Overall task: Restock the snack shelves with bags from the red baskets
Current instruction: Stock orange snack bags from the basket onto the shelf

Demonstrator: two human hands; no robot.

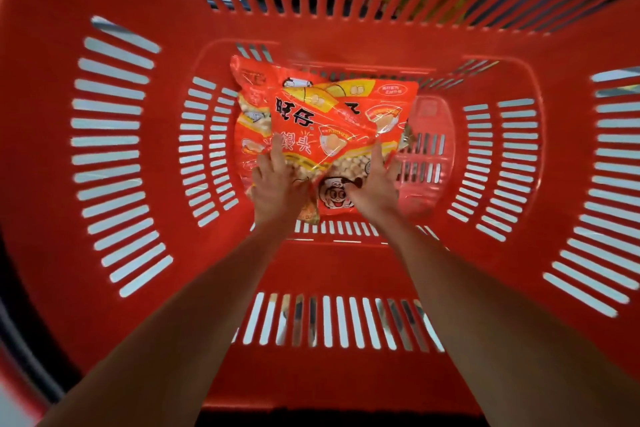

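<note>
Both arms were deep in the red slotted plastic basket [114, 135], and the left hand [277, 184] lay spread, fingers straight, on the lower left of the glossy red-and-yellow snack bag [339, 111], thumb out toward the other hand! The right hand [375, 184] touched that bag's crumpled right edge, though whether its fingers curled round it could not be told. A second matching red bag [251, 107] lay beneath, peeking out beyond the left fingertips, both at the basket's bottom with slatted walls all around.
</note>
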